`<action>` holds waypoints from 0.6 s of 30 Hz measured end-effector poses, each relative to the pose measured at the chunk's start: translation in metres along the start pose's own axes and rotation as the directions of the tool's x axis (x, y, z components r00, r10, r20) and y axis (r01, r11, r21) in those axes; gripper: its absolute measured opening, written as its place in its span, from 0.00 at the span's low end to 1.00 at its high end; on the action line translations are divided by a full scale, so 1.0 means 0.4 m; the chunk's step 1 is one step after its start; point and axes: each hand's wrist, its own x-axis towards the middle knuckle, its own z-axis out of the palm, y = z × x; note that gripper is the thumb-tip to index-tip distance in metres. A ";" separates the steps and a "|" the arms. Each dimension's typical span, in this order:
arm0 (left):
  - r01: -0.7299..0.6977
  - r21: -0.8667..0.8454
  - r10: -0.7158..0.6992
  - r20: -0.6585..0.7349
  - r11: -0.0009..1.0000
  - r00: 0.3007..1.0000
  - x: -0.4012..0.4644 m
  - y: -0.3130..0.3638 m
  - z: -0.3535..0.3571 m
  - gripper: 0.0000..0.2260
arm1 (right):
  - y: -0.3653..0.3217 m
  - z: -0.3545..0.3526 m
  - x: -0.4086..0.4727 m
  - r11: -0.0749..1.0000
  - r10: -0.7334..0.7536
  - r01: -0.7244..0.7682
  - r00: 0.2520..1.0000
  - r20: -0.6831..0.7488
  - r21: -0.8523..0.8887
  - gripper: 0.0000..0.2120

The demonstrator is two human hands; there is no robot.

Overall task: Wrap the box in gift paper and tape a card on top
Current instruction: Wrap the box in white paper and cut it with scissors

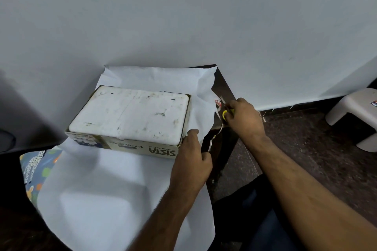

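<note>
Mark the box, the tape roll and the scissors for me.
box [130, 116]: head view, on its white top face.
tape roll [218, 105]: head view, on its visible side, right of the paper.
scissors [225, 115]: head view, on the yellow handle loop under the right hand [243, 117].

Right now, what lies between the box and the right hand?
In the head view, a raised flap of the white paper lies between the box and the right hand, with a tape roll just past it.
</note>
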 end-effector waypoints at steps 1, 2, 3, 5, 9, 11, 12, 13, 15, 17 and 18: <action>-0.001 -0.002 0.001 -0.002 1.000 1.000 0.000 -0.002 0.000 0.24 | -0.006 0.006 0.005 0.998 -0.022 0.022 1.000 -0.013 -0.059 0.06; 0.001 -0.004 -0.001 -0.002 1.000 1.000 0.000 -0.003 0.000 0.24 | -0.012 0.014 0.008 0.991 -0.046 0.043 0.999 -0.017 -0.126 0.07; 0.003 -0.005 -0.003 0.001 1.000 1.000 0.001 -0.002 -0.001 0.24 | -0.018 0.016 0.008 0.980 -0.064 0.061 0.998 -0.008 -0.191 0.08; 0.004 -0.005 -0.004 0.002 1.000 1.000 0.004 -0.005 0.000 0.24 | -0.029 0.022 0.008 0.969 -0.079 0.071 0.997 -0.022 -0.238 0.10; 0.007 -0.003 -0.007 0.004 1.000 1.000 0.005 -0.006 0.001 0.25 | -0.029 0.031 0.019 0.993 -0.083 0.096 0.982 -0.167 0.067 0.10; 0.004 0.006 -0.004 0.001 1.000 1.000 0.002 -0.004 -0.001 0.25 | -0.026 0.035 0.027 0.960 -0.137 0.162 0.983 -0.121 0.229 0.15; 0.002 0.008 -0.002 -0.002 1.000 1.000 0.001 -0.003 -0.002 0.24 | -0.026 0.038 0.031 0.950 -0.180 0.196 0.980 -0.087 0.243 0.17; 0.001 0.010 -0.001 -0.003 1.000 1.000 -0.001 -0.003 -0.003 0.24 | -0.027 0.039 0.034 0.948 -0.211 0.221 0.975 -0.065 0.231 0.19; 0.006 0.014 -0.006 -0.001 1.000 1.000 -0.003 -0.003 -0.003 0.24 | -0.031 0.039 0.045 0.947 -0.225 0.236 0.971 -0.075 0.217 0.19; 0.009 0.013 -0.009 0.001 1.000 1.000 -0.004 -0.005 -0.002 0.24 | -0.037 0.039 0.058 0.948 -0.194 0.214 0.975 -0.107 0.235 0.16; 0.011 0.010 -0.011 0.000 1.000 1.000 -0.004 -0.006 -0.001 0.24 | -0.036 0.041 0.065 0.952 -0.178 0.199 0.978 -0.107 0.234 0.15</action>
